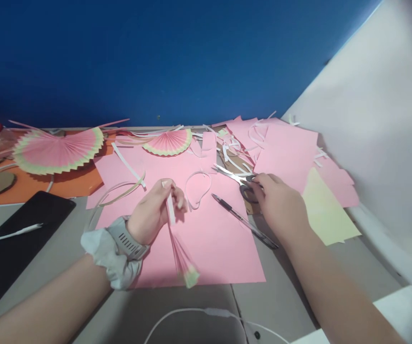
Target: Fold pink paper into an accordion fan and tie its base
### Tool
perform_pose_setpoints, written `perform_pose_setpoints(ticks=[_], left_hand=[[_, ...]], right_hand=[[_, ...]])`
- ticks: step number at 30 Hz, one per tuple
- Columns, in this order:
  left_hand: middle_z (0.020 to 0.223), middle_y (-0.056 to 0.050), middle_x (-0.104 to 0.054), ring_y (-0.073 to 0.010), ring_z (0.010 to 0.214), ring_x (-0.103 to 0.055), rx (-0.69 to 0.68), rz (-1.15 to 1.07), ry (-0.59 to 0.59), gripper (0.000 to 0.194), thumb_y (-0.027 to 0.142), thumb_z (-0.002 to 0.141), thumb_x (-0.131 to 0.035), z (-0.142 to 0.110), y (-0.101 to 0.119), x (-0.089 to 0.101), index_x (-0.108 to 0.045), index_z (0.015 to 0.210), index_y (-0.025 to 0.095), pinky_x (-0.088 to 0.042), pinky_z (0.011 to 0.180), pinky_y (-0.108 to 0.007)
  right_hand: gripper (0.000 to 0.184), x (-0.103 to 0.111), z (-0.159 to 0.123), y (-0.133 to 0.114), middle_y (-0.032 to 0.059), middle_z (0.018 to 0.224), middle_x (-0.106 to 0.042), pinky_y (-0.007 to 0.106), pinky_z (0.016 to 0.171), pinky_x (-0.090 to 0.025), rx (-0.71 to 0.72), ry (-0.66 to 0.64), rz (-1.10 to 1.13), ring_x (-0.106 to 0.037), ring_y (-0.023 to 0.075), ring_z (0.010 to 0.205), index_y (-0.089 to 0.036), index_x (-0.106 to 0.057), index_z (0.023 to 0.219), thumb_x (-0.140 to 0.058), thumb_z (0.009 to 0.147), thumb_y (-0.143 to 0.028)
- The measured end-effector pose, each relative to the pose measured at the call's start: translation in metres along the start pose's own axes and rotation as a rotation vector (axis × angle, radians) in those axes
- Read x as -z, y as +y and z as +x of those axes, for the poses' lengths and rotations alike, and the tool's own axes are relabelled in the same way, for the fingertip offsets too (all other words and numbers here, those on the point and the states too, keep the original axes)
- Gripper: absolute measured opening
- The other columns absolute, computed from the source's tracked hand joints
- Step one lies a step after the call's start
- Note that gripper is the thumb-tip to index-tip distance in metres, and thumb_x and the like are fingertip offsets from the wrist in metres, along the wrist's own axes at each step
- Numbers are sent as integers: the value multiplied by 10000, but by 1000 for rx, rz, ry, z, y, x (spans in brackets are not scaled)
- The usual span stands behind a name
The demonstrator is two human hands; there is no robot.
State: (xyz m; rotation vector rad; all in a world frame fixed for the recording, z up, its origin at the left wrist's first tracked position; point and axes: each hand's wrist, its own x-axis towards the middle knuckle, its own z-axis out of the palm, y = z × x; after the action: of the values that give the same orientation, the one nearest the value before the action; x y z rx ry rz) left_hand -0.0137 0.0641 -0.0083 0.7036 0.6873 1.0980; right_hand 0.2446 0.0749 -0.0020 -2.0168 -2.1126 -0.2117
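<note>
My left hand (154, 205) is closed around a folded pink paper fan (181, 253) with a yellow-green tip. The fan hangs down over the pink sheet (220, 258) and is slightly blurred. A white paper strip (170, 210) shows at the fingers of the same hand. At the right, my right hand (281, 203) pinches the dark handle of the scissors (232, 174), whose partly parted blades point left. Just below the scissors lies a black and clear pen (243, 220). Between my hands, a thin curled strip (199, 191) rests on the pink sheet.
Two opened pink-and-green paper fans, a large one (59, 148) and a smaller one (168, 142), lie along the back. A black tablet-like device (16, 253) is at left. Pink scraps (285, 148) and a pale green sheet (326, 210) lie right. A blue wall (177, 62) stands behind.
</note>
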Motion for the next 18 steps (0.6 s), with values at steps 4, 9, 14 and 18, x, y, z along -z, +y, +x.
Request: perform_pose_setpoints(ticks=[4,9,14,18], left_hand=[[821,-51,-678,-191,735,-658,-49,-19,-4,137,284,902,-485,0,-1,2,-452,816,182,-531,665,-353],[891,-87,-719,-217,853,-670,-75,-45,22,149,266,922,-445,2,-1,2,-478,808,177,-520,721,-368],[958,-68,-728,-193,981,-645,-80,-30,51,143,285,944,-415,1,-3,4,-479,850,198,-481,796,-332],[971,-72,-726,-200,1012,-633,-125,-4,85,170,357,936,-431,-1,-5,5,-488,1004,212,-440,891,-370]], right_hand=[[201,5,3,-4,88,1065,-623,294,525,-316,25,7,37,-585,208,689,-206,-560,1010,-391,923,-272],[180,38,1,-40,40,890,-667,293,620,-397,95,-203,436,-603,193,712,-233,-590,943,-439,915,-327],[262,40,-14,-102,1,803,-651,267,601,-381,239,-664,824,-575,164,710,-233,-605,879,-475,888,-460],[228,13,-20,-133,-28,664,-513,248,560,-340,254,-636,1080,-453,115,598,-187,-498,710,-510,878,-341]])
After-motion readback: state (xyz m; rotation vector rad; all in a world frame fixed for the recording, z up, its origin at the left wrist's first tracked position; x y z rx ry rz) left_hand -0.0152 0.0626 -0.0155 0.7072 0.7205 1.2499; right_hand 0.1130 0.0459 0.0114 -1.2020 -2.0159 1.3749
